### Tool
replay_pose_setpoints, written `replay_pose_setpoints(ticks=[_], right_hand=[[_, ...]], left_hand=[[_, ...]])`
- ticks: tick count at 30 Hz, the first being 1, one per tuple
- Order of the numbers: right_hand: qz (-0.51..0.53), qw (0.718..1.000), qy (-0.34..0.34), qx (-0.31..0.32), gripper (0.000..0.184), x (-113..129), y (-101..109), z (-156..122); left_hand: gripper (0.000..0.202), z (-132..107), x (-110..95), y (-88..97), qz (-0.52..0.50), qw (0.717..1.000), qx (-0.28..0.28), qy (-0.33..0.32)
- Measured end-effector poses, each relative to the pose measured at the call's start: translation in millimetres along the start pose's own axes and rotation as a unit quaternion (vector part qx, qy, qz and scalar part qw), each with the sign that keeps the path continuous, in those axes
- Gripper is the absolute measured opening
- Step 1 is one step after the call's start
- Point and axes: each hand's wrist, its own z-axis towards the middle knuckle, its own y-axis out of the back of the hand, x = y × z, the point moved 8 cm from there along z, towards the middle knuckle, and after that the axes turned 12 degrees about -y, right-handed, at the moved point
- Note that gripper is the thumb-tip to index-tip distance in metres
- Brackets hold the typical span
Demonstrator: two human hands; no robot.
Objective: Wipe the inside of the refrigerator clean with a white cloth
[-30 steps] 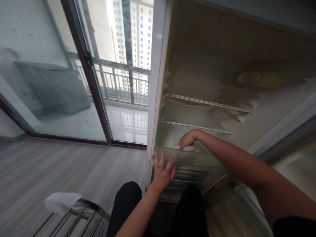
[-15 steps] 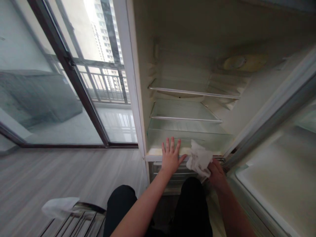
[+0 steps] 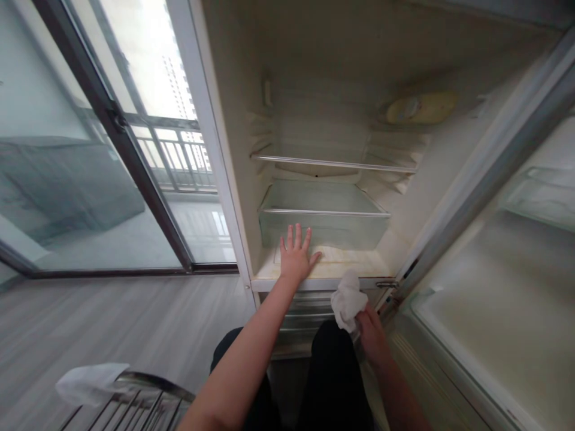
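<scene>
An open, empty fridge [image 3: 233, 179] stands in front of me. My left hand [image 3: 295, 256] is open, fingers spread flat against the front of the clear crisper drawer [image 3: 341, 227], which sits pushed in under the lower glass shelf [image 3: 323, 211]. My right hand [image 3: 371, 331] is closed on a crumpled white cloth [image 3: 347, 300], held low in front of the fridge's bottom edge, just above my knees. The stained floor of the fridge compartment [image 3: 350, 260] shows in front of the drawer.
The fridge door [image 3: 503, 299] hangs open at the right. An upper shelf [image 3: 332, 163] and a yellowed lamp cover [image 3: 417, 108] are inside. A sliding glass balcony door [image 3: 112, 149] is at the left. A metal rack [image 3: 135, 401] with a white cloth [image 3: 90, 383] stands at lower left.
The drawer has slid back into the fridge under my left hand. My right hand came out of the drawer with the cloth and dropped to below the fridge's edge.
</scene>
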Motion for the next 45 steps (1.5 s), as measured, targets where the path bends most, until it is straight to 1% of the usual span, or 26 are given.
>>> replay_pose_setpoints(ticks=[3,6,8,9,10,11,13,14,15,17,18,21,24,26,27,28,29,31,32,34,35,36,37,40,42,45], right_hand=[[0.000,1.000,-0.022,0.010,0.037,-7.8,0.3,-6.1],[0.001,0.998,-0.005,0.058,0.041,-0.5,-8.3,-15.6],[0.009,0.998,0.008,0.064,0.041,5.2,-8.9,-20.2],[0.015,0.998,0.014,0.053,0.040,7.1,-6.4,-21.4],[0.020,0.999,0.018,0.041,0.039,8.3,-3.0,-22.1],[0.025,0.999,0.020,0.031,0.039,8.9,0.2,-22.3],[0.028,0.999,0.010,0.041,0.039,8.7,1.8,-22.2],[0.027,0.998,0.001,0.062,0.040,8.7,-0.8,-22.3],[0.022,0.996,-0.006,0.087,0.040,9.7,-4.6,-22.8],[0.000,0.994,-0.001,0.112,0.037,15.5,-11.4,-24.2],[-0.013,0.994,0.013,0.105,0.036,19.7,-12.9,-24.3],[-0.024,0.998,0.038,0.035,0.035,25.4,-13.3,-21.1],[0.087,0.996,-0.017,-0.011,0.039,9.2,-16.5,-12.2],[0.167,0.984,-0.057,-0.024,0.039,-3.7,-22.2,-6.9],[0.175,0.982,-0.059,-0.034,0.038,-5.8,-24.7,-5.5],[0.158,0.985,-0.039,-0.054,0.036,-3.6,-25.2,-5.6],[0.121,0.989,0.001,-0.087,0.035,3.2,-23.9,-8.1],[0.015,0.984,0.121,-0.132,0.028,25.7,-27.5,-20.6],[-0.041,0.977,0.178,-0.114,0.021,36.3,-37.7,-28.2],[-0.129,0.964,0.233,0.003,0.012,43.8,-71.3,-40.2],[-0.151,0.960,0.227,0.065,0.014,40.5,-87.3,-44.0],[-0.150,0.962,0.205,0.103,0.018,34.9,-98.4,-45.6],[-0.126,0.970,0.174,0.111,0.022,28.5,-103.9,-44.3],[0.015,0.995,0.065,0.075,0.043,3.8,-107.9,-33.7],[0.092,0.991,-0.005,0.098,0.054,-15.7,-119.4,-29.2],[0.177,0.971,-0.095,0.130,0.058,-44.5,-141.8,-30.3]], left_hand=[[0.082,9.6,-3.6,0.6,-0.013,1.000,0.005,0.012],[0.080,14.3,-8.8,10.9,-0.076,0.996,-0.013,0.049],[0.067,10.3,-18.1,17.4,-0.197,0.979,-0.012,0.047],[0.061,4.9,-27.0,18.4,-0.288,0.957,0.005,0.031],[0.056,-3.6,-40.1,17.9,-0.394,0.919,0.036,0.002],[0.054,-16.1,-56.2,16.9,-0.505,0.859,0.080,-0.028],[0.054,-50.4,-88.0,15.9,-0.673,0.717,0.171,-0.068],[0.056,-67.7,-97.7,14.9,-0.718,0.664,0.196,-0.066],[0.061,-82.5,-100.5,11.5,-0.745,0.636,0.198,-0.041],[0.064,-104.5,-90.8,0.6,-0.764,0.626,0.152,0.045],[0.064,-113.5,-82.7,-5.0,-0.766,0.625,0.126,0.087],[0.065,-134.9,-55.3,-18.4,-0.761,0.619,0.065,0.185],[0.063,-153.4,-25.1,-27.6,-0.740,0.613,0.001,0.275],[0.059,-163.3,-8.3,-30.0,-0.730,0.598,-0.051,0.327],[0.057,-166.1,-1.0,-28.7,-0.724,0.593,-0.079,0.344],[0.054,-167.0,6.0,-25.1,-0.711,0.598,-0.106,0.354],[0.052,-165.6,12.1,-18.9,-0.694,0.614,-0.129,0.354],[0.051,-155.5,19.0,-2.0,-0.654,0.668,-0.147,0.322],[0.051,-147.6,18.5,6.4,-0.640,0.697,-0.138,0.291],[0.048,-131.8,11.8,18.4,-0.628,0.739,-0.103,0.221],[0.045,-126.5,9.0,21.4,-0.620,0.755,-0.087,0.196],[0.041,-123.4,8.0,22.5,-0.605,0.771,-0.075,0.184],[0.039,-122.3,8.9,22.6,-0.584,0.789,-0.068,0.181],[0.039,-124.9,14.7,23.6,-0.517,0.835,-0.061,0.176],[0.031,-126.3,11.5,27.6,-0.501,0.853,-0.041,0.140],[0.021,-127.5,-3.1,39.9,-0.487,0.871,-0.005,0.064]])
